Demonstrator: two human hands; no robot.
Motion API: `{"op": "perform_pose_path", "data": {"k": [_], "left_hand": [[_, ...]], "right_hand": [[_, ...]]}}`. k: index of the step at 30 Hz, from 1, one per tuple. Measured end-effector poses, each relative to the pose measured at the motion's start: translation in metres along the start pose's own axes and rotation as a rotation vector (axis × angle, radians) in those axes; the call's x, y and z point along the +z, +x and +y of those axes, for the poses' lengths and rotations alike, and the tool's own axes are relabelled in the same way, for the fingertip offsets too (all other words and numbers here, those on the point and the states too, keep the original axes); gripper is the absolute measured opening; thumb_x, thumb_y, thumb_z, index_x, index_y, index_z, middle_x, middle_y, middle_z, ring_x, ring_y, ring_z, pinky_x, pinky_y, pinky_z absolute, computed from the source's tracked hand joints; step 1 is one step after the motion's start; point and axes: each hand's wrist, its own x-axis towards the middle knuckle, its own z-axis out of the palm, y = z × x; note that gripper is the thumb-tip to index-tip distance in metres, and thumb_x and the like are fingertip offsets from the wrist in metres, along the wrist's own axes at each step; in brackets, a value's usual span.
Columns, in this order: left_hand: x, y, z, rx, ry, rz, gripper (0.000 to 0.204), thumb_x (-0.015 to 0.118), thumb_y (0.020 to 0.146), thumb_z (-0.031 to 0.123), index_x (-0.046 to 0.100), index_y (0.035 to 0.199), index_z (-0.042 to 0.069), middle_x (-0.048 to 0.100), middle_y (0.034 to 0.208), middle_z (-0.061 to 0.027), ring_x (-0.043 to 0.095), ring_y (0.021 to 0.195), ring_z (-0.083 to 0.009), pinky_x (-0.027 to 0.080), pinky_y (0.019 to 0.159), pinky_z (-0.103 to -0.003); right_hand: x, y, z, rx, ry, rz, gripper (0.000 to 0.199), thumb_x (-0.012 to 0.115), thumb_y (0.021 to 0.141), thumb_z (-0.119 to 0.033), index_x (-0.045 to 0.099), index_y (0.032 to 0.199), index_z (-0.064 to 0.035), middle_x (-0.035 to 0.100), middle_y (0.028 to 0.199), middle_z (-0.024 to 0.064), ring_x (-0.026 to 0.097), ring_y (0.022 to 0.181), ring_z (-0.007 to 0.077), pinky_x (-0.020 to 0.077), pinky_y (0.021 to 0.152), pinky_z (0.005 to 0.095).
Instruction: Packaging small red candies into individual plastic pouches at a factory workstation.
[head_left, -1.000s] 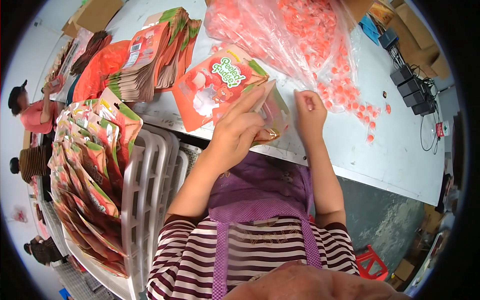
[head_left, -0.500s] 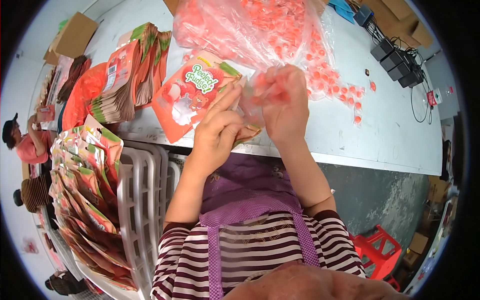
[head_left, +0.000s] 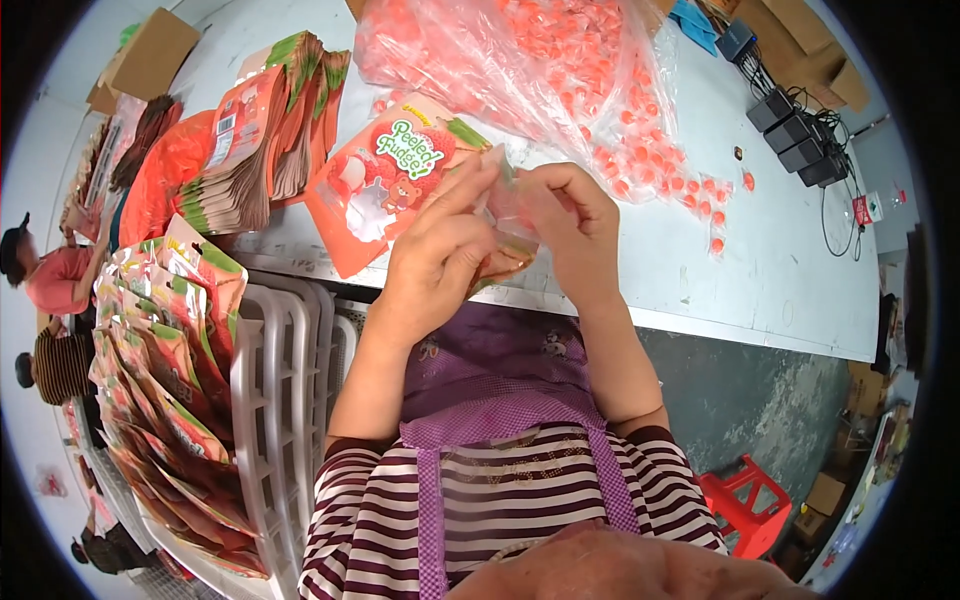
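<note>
A red and pink candy pouch [head_left: 348, 225] with a green corner lies tilted at the table's front edge. Its near right side is lifted and held open by my left hand [head_left: 432, 262], whose fingers are closed on it. My right hand [head_left: 578, 228] is at the pouch's mouth, fingers bent around clear-wrapped red candies [head_left: 512, 207]; how many is hidden. Beyond my hands, a large clear plastic bag [head_left: 455, 65] full of the same candies lies open, with loose wrapped candies [head_left: 645, 165] spilling to its right.
Flat pouches [head_left: 232, 195] are stacked on the table at left, beside an orange plastic bag [head_left: 168, 190]. Below, a grey plastic crate [head_left: 283, 390] holds several pouches [head_left: 165, 390]. Black power adapters [head_left: 800, 130] with cables sit far right. A red stool [head_left: 748, 508] stands lower right. Other people are at far left.
My right hand has come down and nearer to me, bringing the candies into the pouch's mouth. My left hand keeps its grip on the pouch.
</note>
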Motion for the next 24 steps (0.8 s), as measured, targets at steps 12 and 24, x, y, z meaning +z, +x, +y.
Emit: {"op": "perform_pose_path", "data": {"k": [12,24], "left_hand": [[-0.001,-0.005,0.002,-0.033,-0.158,0.002,0.012,0.058,0.075,-0.007,0.058,0.082,0.003,0.047,0.128,-0.0217,0.044,0.122,-0.0370,0.034,0.101,-0.041],[-0.004,-0.010,0.009,-0.016,-0.166,-0.175,0.005,0.061,0.080,0.003,0.059,0.078,0.000,0.043,0.130,-0.0271,0.050,0.116,-0.0320,0.039,0.095,-0.036]], "right_hand": [[-0.012,0.000,0.019,-0.143,-0.436,-0.124,0.008,0.059,0.082,-0.006,0.056,0.075,-0.0039,0.049,0.080,-0.0009,0.041,0.067,0.0060,0.0331,0.058,0.0210],[-0.006,0.001,0.016,-0.444,-0.296,-0.083,0.052,0.031,0.094,-0.049,0.051,0.090,-0.0017,0.048,0.095,0.0105,0.046,0.091,0.0218,0.0358,0.084,0.0335]]}}
